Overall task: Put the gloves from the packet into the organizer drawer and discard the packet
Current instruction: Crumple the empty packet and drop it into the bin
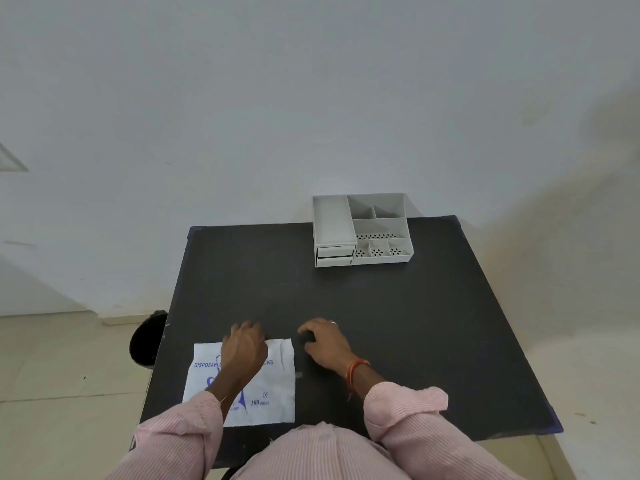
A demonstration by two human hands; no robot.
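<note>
Left hand (244, 348) palm-down on the packet (273, 382), right hand (323, 342) beside it, fingers of both curled, grip unclear.

- I see the packet (273, 382) lying flat on the tabletop (381, 306) at its near left.
- My left hand (244, 348) rests on the packet's far edge; my right hand (323, 344) sits on the tabletop just right of it.
- The organizer (362, 230) stands at the far edge, right of centre, well apart from the packet.
- A bin (149, 339) sits on the floor left of the tabletop.

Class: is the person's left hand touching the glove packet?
Touching. The head view shows the left hand resting on the packet near its top edge.
</note>
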